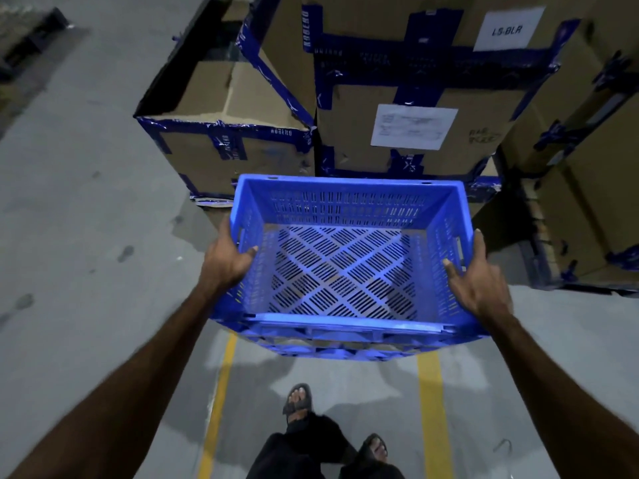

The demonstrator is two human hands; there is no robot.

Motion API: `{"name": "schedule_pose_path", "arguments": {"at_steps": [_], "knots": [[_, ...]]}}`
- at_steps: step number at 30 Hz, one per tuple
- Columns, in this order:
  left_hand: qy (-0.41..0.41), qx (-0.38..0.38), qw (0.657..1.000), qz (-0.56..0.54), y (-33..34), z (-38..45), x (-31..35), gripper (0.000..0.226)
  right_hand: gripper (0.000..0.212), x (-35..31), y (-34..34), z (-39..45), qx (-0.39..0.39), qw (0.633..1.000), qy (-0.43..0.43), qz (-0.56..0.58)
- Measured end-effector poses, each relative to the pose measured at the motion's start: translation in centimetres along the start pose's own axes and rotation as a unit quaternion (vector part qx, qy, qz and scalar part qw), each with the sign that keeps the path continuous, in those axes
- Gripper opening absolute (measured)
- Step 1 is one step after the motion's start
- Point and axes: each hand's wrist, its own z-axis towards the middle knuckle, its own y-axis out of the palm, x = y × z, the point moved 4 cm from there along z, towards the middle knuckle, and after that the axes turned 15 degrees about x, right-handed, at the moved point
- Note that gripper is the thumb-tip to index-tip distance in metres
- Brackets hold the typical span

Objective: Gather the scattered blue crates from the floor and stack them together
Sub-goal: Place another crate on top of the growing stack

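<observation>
A blue perforated plastic crate (345,188) is held level in the air in front of me, open side up and empty. My left hand (226,261) grips its left wall, thumb inside the rim. Over on the right wall, my right hand (479,278) holds on the same way. Under the crate's near edge I see more blue plastic (345,350), blurred; I cannot tell whether it is a second crate. No other crates show on the floor.
Large cardboard boxes with blue tape (411,98) stand close ahead, one open-topped box (221,108) at the left, more boxes (587,167) at the right. Two yellow floor lines (430,409) run toward me. My sandalled feet (297,402) are below. Grey concrete floor (86,202) spreads left.
</observation>
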Motion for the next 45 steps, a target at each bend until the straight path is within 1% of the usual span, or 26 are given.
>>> {"name": "schedule_pose_path", "arguments": {"at_steps": [3,7,9,13,17,19,28,40,45], "knots": [[0.029,0.016,0.999,0.026,-0.1,-0.5,0.4,0.086,0.091,-0.2,-0.1,-0.1,0.007,1.0,-0.019,-0.008],[0.023,0.024,0.999,0.035,0.0,-0.4,0.4,0.092,0.096,-0.1,0.3,0.2,-0.002,0.999,-0.05,0.015],[0.014,0.025,0.999,0.037,0.0,-0.3,0.2,0.092,0.096,0.0,0.5,0.5,-0.007,0.999,-0.041,0.013],[0.028,0.029,0.999,0.034,0.0,-0.7,0.9,0.086,0.095,0.4,1.0,0.8,-0.015,0.999,-0.041,0.006],[0.035,0.025,0.998,0.034,0.0,-0.2,0.8,0.091,0.095,0.7,1.1,1.0,-0.001,0.999,-0.042,0.005],[0.035,0.019,0.999,0.032,0.1,-0.2,0.9,0.09,0.095,0.8,1.2,1.0,-0.001,0.999,-0.044,0.004],[-0.002,0.024,0.997,0.067,0.6,0.0,0.4,0.093,0.098,0.4,0.9,0.8,-0.001,0.999,-0.042,-0.001],[-0.002,0.021,0.997,0.081,0.8,0.2,-0.1,0.095,0.098,0.7,1.1,0.8,0.013,0.999,-0.047,-0.013],[0.003,0.024,0.997,0.078,0.3,-0.4,0.4,0.085,0.098,0.7,0.9,0.5,0.02,0.999,-0.042,-0.018]]}}
